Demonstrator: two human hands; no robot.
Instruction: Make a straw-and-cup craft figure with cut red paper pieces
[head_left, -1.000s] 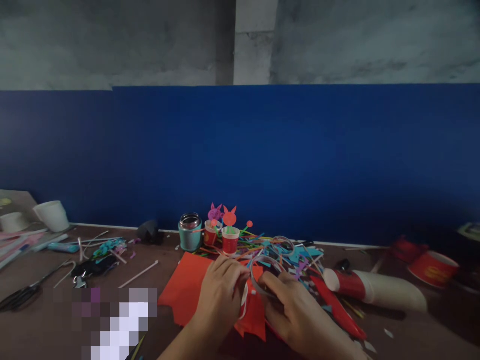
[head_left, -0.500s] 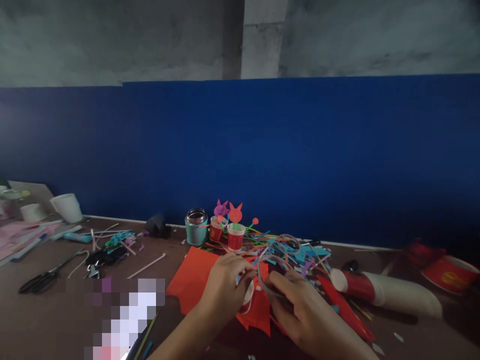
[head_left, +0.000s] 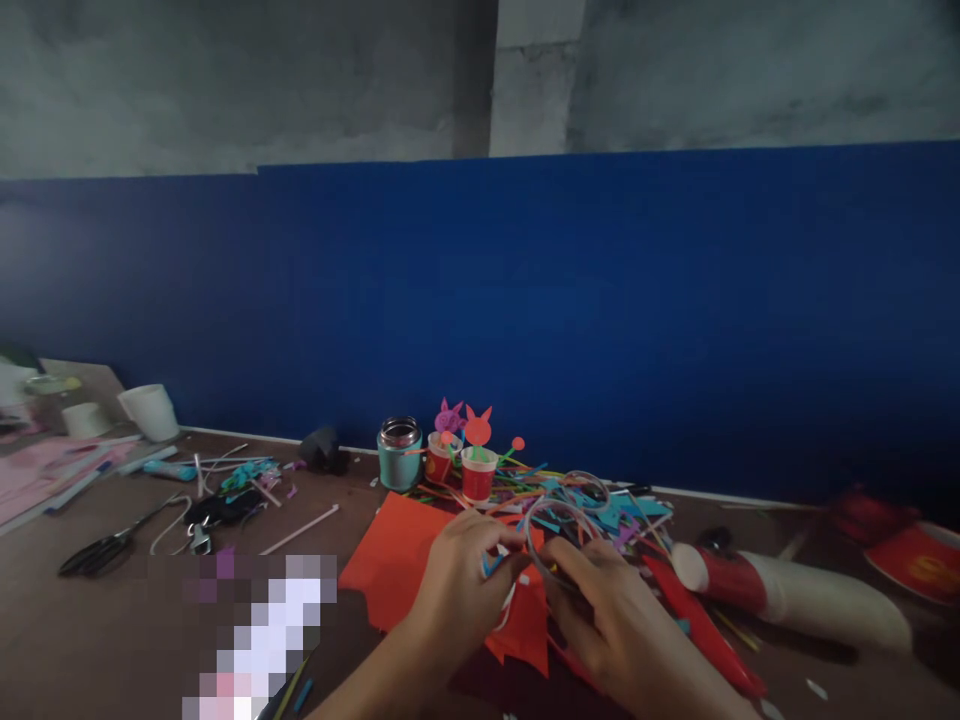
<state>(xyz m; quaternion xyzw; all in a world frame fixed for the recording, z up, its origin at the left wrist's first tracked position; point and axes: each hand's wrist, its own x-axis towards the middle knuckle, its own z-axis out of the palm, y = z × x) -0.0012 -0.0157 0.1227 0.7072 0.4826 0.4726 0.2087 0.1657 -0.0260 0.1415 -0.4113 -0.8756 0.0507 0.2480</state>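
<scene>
My right hand (head_left: 611,610) grips a roll of clear tape (head_left: 534,506), held upright with its ring facing me. At the roll's left edge, the thumb and fingers of my left hand (head_left: 466,575) are pinched together. A bit of blue shows between them, but what they pinch is too small to make out. Beneath both hands lies red-orange paper (head_left: 394,545). The white rim of a cup (head_left: 507,606) shows partly behind my left hand. Just beyond stand two red paper cups with cut-out figures, a red-orange one (head_left: 478,430) and a purple one (head_left: 448,418).
Behind the hands are a teal jar (head_left: 400,455) and a heap of coloured strips (head_left: 615,515). At right lie a red pouch-like item (head_left: 701,625) and a stack of paper cups (head_left: 825,600). Scissors (head_left: 105,550) rest at left. A blue partition (head_left: 525,300) rises behind.
The view has shifted slightly, so the table things sit a little further right. My hands stay close together at the tape roll, with a blue bit now showing by my left fingers.
</scene>
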